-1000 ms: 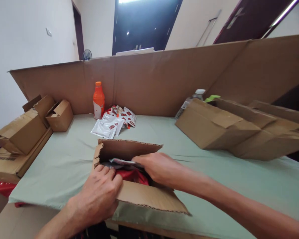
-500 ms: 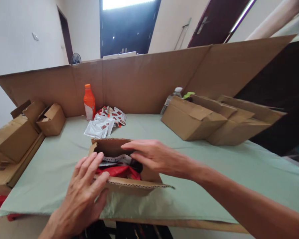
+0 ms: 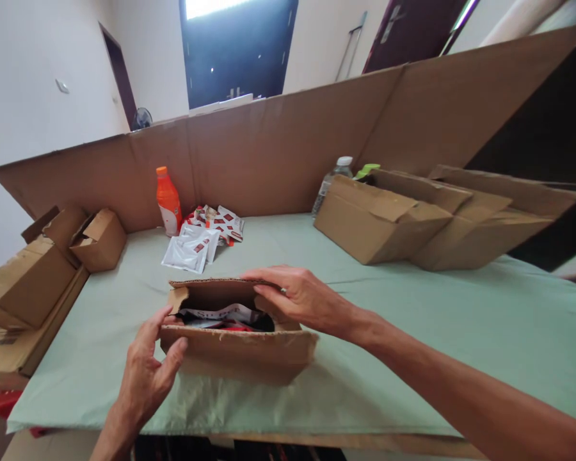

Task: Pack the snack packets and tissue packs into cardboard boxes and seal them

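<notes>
A small open cardboard box [image 3: 240,356] stands near the front of the table. Inside it lie dark and red packets and a white lettered strip [image 3: 225,313], partly hidden by the front wall. My left hand [image 3: 148,358] grips the box's left front corner, its thumb on the outer front face and its fingertips over the rim. At the right end, my right hand [image 3: 304,296] has hold of the back rim, thumb inside and fingers behind. A ring shows on one of its fingers.
Silver packets [image 3: 192,246] lie beside an orange bottle [image 3: 168,202]. Open cardboard boxes [image 3: 379,221] stand at the right, with a clear bottle [image 3: 333,179] behind. More boxes [image 3: 31,272] line the left edge. A tall cardboard panel [image 3: 278,157] borders the table's back.
The box's front flap has swung upright and covers more of the red packet. My left hand moved from over the opening to the left corner; my right hand now grips the back rim.
</notes>
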### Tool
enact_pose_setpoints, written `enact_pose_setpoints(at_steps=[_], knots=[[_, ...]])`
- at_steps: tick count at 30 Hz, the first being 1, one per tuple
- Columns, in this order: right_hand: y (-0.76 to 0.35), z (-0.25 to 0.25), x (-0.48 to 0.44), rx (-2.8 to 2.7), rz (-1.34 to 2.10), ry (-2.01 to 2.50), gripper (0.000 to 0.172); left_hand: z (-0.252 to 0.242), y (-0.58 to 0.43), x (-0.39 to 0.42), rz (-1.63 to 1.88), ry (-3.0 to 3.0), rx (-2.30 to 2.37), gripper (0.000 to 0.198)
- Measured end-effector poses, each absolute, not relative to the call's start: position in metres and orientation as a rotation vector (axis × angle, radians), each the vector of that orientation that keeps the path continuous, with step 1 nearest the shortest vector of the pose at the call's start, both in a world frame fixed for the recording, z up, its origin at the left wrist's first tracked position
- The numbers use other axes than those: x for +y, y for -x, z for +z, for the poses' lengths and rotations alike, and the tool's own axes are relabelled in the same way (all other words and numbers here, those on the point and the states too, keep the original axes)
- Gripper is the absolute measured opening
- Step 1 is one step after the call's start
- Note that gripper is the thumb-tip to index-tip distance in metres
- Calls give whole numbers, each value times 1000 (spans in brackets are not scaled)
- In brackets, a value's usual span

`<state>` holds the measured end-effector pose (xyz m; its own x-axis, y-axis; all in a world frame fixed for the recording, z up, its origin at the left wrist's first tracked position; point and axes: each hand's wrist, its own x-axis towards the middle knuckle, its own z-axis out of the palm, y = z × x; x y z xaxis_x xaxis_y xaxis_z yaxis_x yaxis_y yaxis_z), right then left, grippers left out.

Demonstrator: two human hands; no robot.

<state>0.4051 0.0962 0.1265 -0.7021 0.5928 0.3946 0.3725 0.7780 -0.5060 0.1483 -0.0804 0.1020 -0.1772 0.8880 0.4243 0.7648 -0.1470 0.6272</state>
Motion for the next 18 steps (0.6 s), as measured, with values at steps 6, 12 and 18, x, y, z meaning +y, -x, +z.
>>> enact_pose_setpoints(at_steps=[6, 12, 18], knots=[[-428, 140, 94, -2460, 1000, 684, 55, 93, -154, -67, 1371, -1973, 2085, 39], [-456, 100, 75, -2502, 763, 523, 53, 87, -151, -55, 1235, -2114, 2005, 28], [-465, 20, 41, -2301, 91, 567, 67, 82, -128, -53, 1069, -2122, 1602, 32]])
